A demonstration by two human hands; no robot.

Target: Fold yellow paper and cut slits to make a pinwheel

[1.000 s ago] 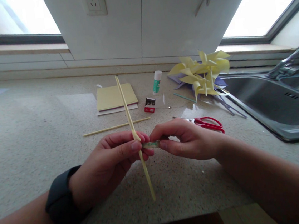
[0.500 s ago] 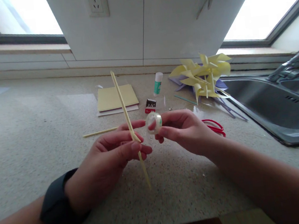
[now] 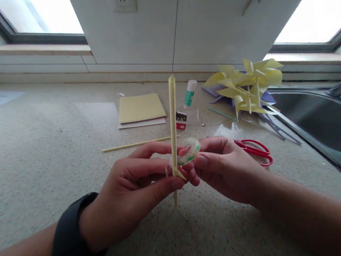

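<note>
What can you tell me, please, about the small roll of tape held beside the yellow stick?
The tape roll is a small ring of clear, glossy tape with green showing along its rim. It is tilted, its open face turned partly toward the camera. The right hand pinches it between thumb and fingertips, above the speckled countertop. It sits just right of the pale yellow stick, which the left hand holds nearly upright; whether roll and stick touch cannot be told.
</note>
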